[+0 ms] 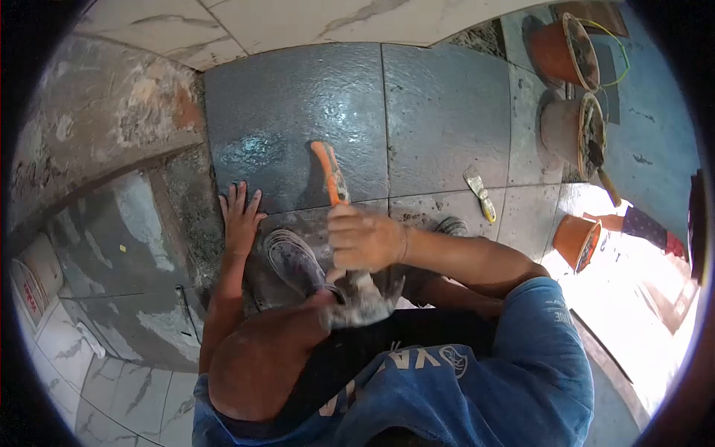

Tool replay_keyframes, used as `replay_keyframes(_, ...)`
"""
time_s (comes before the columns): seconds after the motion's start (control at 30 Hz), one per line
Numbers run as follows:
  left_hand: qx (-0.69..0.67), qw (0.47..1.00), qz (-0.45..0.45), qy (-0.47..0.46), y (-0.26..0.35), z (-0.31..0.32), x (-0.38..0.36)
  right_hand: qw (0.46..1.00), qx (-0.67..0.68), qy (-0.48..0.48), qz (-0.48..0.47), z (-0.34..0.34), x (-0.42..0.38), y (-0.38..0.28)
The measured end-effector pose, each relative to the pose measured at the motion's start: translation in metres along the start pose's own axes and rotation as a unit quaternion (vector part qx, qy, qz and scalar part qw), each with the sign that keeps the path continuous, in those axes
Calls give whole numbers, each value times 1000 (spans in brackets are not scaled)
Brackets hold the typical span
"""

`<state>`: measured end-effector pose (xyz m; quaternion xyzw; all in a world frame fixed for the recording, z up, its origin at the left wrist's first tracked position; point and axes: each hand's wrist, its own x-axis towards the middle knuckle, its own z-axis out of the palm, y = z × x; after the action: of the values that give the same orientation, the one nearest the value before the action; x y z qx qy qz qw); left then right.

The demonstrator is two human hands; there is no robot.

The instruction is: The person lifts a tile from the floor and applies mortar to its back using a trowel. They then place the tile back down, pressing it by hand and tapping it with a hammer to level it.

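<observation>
My right hand (365, 240) is wrapped round a hammer (328, 167) near its middle. The orange handle end points away from me, over the large grey floor tile (290, 97), while the blurred metal head hangs on my side above my knees. My left hand (242, 216) rests with fingers spread at the near left corner of that tile, beside a strip of rough mortar (195, 212). A wet sheen covers parts of the tile. To the right, a putty knife (480, 194) with a yellow-edged handle lies across the tiles.
Two mortar-smeared buckets (555, 52) stand at the upper right, one with a tool in it. Below them is an orange bucket (575, 242), with another person's arm (614, 222) reaching beside it. My shoe (292, 257) is between my hands. A white bucket (37, 276) sits far left.
</observation>
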<state>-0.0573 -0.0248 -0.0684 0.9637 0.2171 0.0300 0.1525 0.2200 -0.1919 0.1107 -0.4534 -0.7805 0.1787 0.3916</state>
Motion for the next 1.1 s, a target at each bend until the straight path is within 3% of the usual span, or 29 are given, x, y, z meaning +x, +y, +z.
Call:
replay_keyframes(0.03, -2, 1000, 7, -2, 0, 0, -1, 998, -64, -24, 16, 2, -8, 3)
replay_keyframes(0.07, -2, 1000, 8, 1, -1, 0, -1, 998, 7, 49, 47, 2, -7, 15)
replay_keyframes(0.2, 3, 1000, 10, -10, -3, 1, 0, 990, -16, 115, 83, 9, 8, 9)
replay_keyframes(0.3, -4, 999, 5, -31, 1, -6, 1, 989, -22, 140, 41, 16, 22, 11)
replay_keyframes(0.4, -23, 999, 16, -22, 3, -11, 4, 988, -58, 130, 55, 35, 19, 20)
replay_keyframes(0.47, -33, 999, 25, -17, 1, -11, 6, 975, -131, 126, 126, 44, 19, 21)
replay_keyframes(0.57, -34, 999, 32, -12, 4, -13, 10, 964, -120, 194, 135, 55, 34, 5)
replay_keyframes(0.7, -27, 999, 33, -32, 8, -10, 2, 971, -96, 180, 121, 60, 48, 6)
replay_keyframes(0.77, -23, 998, 28, -44, 3, -9, 0, 955, -102, 199, 194, 63, 45, 17)
replay_keyframes(0.87, -16, 998, 17, -54, -7, 0, -2, 951, -140, 182, 206, 67, 53, 19)
replay_keyframes(1.1, -11, 996, -27, -87, -24, 14, -19, 964, -119, 218, 99, 36, 89, 76)
